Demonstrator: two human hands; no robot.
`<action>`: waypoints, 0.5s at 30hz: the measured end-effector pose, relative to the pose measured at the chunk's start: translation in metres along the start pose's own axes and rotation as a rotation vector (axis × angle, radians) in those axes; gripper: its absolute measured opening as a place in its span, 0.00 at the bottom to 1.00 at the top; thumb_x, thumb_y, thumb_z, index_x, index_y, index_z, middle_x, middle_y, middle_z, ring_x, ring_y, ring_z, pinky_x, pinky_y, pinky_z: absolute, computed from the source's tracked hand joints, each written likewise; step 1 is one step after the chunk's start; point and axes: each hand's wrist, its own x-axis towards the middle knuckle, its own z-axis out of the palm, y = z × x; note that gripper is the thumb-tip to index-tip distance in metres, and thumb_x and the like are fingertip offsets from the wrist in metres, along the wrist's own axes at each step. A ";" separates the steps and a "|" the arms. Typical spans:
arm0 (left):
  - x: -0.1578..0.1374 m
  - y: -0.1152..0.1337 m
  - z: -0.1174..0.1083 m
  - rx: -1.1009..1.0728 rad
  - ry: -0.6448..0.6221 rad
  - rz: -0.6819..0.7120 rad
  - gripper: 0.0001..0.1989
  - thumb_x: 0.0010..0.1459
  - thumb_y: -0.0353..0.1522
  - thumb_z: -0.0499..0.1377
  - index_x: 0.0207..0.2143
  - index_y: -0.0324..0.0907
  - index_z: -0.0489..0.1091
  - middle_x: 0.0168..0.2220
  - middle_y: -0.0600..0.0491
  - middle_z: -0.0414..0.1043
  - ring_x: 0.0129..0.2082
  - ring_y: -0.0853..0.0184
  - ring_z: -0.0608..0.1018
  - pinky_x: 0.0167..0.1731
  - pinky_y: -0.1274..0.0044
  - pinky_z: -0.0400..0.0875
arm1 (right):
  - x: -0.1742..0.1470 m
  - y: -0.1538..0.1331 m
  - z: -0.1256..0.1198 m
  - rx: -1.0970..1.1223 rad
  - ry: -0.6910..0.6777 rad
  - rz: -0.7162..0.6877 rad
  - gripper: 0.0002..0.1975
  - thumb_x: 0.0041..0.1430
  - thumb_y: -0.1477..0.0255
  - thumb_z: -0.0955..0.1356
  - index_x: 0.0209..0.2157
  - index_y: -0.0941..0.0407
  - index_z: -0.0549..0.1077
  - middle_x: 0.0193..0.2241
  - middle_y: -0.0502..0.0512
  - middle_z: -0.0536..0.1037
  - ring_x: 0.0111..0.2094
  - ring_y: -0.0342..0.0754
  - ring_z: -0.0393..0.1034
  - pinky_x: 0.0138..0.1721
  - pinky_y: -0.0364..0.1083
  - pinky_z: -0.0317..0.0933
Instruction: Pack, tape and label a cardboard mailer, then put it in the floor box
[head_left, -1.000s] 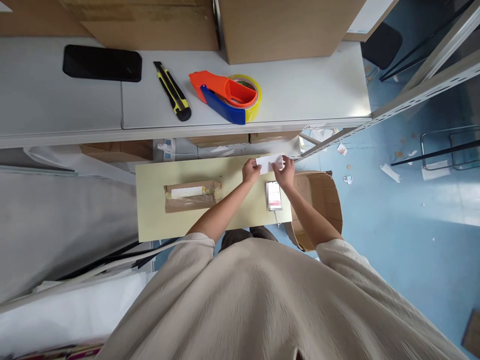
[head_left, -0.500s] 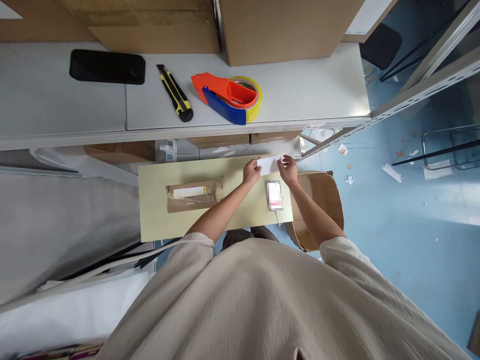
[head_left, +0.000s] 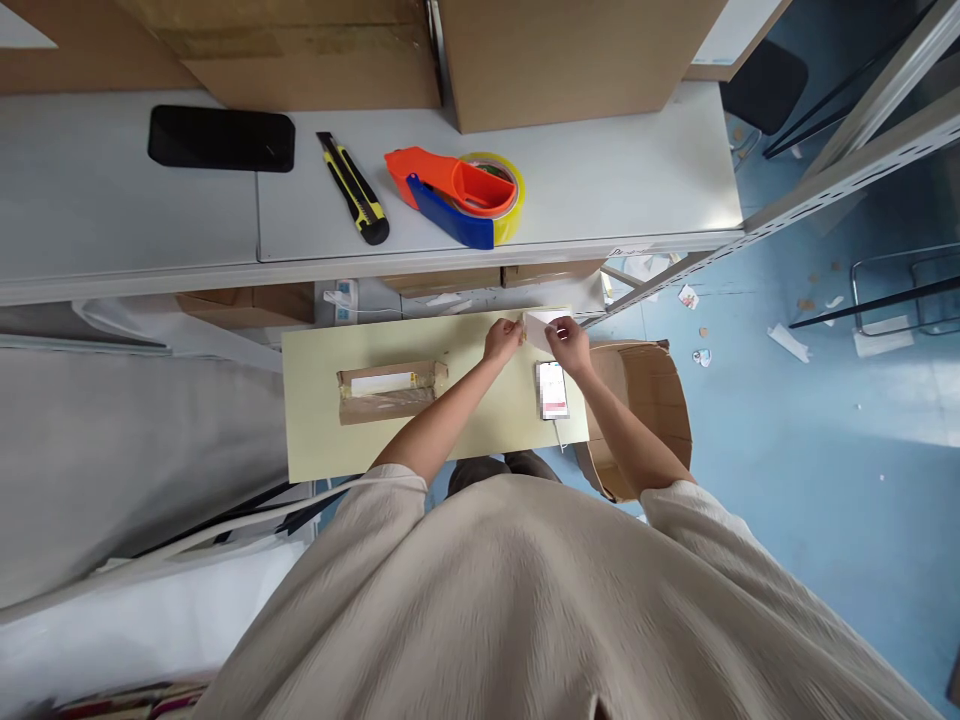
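Both my hands meet over the far right corner of a pale yellow board [head_left: 420,440]. My left hand [head_left: 501,342] and my right hand [head_left: 570,345] pinch a small white slip of paper [head_left: 540,326] between them, left hand on its left end, right hand on its right side. Just below my right hand a phone [head_left: 553,390] lies on the board with its screen lit and a cable at its near end. Further left on the board rests a small brown parcel [head_left: 390,391] wrapped in clear tape with a white label.
A white shelf [head_left: 600,190] above holds a black phone [head_left: 221,139], a yellow-black utility knife [head_left: 354,187] and an orange-blue tape dispenser [head_left: 457,193] in front of cardboard boxes. An open cardboard box [head_left: 645,400] stands right of the board. Paper scraps litter the blue floor.
My hands have closed in on each other and the white slip now looks narrower and folded or tilted between them. The parcel and phone have not moved.
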 end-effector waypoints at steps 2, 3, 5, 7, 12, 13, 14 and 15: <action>0.000 0.003 -0.002 -0.040 -0.095 -0.082 0.20 0.73 0.49 0.64 0.34 0.45 0.71 0.38 0.48 0.85 0.35 0.63 0.86 0.40 0.73 0.78 | -0.016 -0.013 0.010 -0.047 -0.021 -0.107 0.13 0.71 0.58 0.66 0.44 0.51 0.76 0.45 0.60 0.84 0.39 0.54 0.79 0.45 0.52 0.74; 0.001 0.003 -0.004 -0.046 -0.118 -0.112 0.22 0.72 0.51 0.64 0.33 0.45 0.70 0.37 0.48 0.85 0.34 0.63 0.86 0.38 0.73 0.78 | -0.024 -0.018 0.014 -0.068 -0.035 -0.157 0.13 0.73 0.59 0.65 0.44 0.51 0.76 0.46 0.61 0.83 0.38 0.54 0.79 0.45 0.53 0.74; 0.002 0.003 -0.006 -0.036 -0.133 -0.149 0.22 0.69 0.50 0.67 0.31 0.45 0.71 0.34 0.49 0.84 0.33 0.63 0.85 0.37 0.74 0.78 | -0.037 -0.026 0.022 -0.095 -0.057 -0.230 0.14 0.76 0.58 0.64 0.45 0.51 0.77 0.46 0.61 0.83 0.38 0.54 0.78 0.45 0.53 0.74; 0.004 0.001 -0.009 -0.003 -0.136 -0.152 0.17 0.66 0.44 0.70 0.31 0.44 0.72 0.33 0.50 0.83 0.33 0.63 0.85 0.37 0.74 0.77 | -0.046 -0.030 0.026 -0.100 -0.094 -0.279 0.17 0.78 0.54 0.64 0.45 0.50 0.78 0.46 0.60 0.83 0.39 0.54 0.78 0.46 0.53 0.74; 0.007 -0.005 -0.017 0.263 -0.093 -0.015 0.03 0.59 0.31 0.68 0.32 0.44 0.77 0.33 0.53 0.82 0.37 0.61 0.84 0.41 0.73 0.77 | -0.034 -0.020 0.020 -0.133 -0.140 -0.257 0.24 0.81 0.52 0.60 0.52 0.51 0.81 0.49 0.62 0.82 0.42 0.56 0.79 0.48 0.55 0.76; 0.006 -0.005 -0.019 0.332 -0.095 0.031 0.02 0.60 0.30 0.68 0.33 0.44 0.78 0.35 0.53 0.83 0.39 0.60 0.84 0.42 0.73 0.77 | -0.026 -0.017 0.018 -0.165 -0.137 -0.248 0.24 0.81 0.54 0.59 0.55 0.52 0.81 0.52 0.64 0.82 0.44 0.57 0.79 0.50 0.56 0.76; 0.004 -0.005 -0.021 0.396 -0.103 0.081 0.01 0.61 0.30 0.67 0.34 0.44 0.79 0.38 0.52 0.84 0.41 0.59 0.84 0.44 0.72 0.77 | -0.018 -0.015 0.016 -0.207 -0.136 -0.250 0.23 0.81 0.58 0.59 0.58 0.53 0.81 0.54 0.66 0.81 0.46 0.59 0.79 0.52 0.58 0.76; 0.002 -0.004 -0.023 0.455 -0.115 0.130 0.02 0.62 0.30 0.67 0.36 0.44 0.81 0.40 0.51 0.85 0.43 0.59 0.84 0.46 0.72 0.77 | -0.010 -0.013 0.014 -0.258 -0.142 -0.265 0.23 0.80 0.61 0.60 0.61 0.53 0.80 0.58 0.68 0.79 0.49 0.61 0.79 0.55 0.60 0.75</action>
